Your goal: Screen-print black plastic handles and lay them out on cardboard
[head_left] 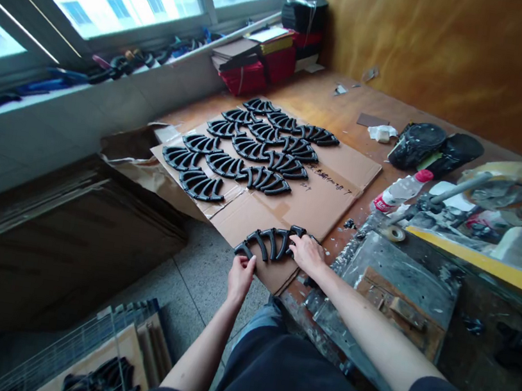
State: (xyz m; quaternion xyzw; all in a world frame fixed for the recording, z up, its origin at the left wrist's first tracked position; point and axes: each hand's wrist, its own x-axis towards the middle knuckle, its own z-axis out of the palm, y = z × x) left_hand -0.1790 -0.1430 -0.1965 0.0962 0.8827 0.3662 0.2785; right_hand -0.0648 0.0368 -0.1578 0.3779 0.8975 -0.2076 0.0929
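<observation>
Left hand at lower left end of black row, right hand over right part; hands apart, cannot tell if gripping. Row lies on cardboard's near end, fans beyond.

Wooden table, flat cardboard bearing fanned black curved pieces, red-capped bottle alongside

Glossy black plastic-looking pieces lie on matt cardboard. The far panel shines like varnished wood; at right are a smooth, clear plastic bottle and, nearer, a scuffed, metal-looking plate.
</observation>
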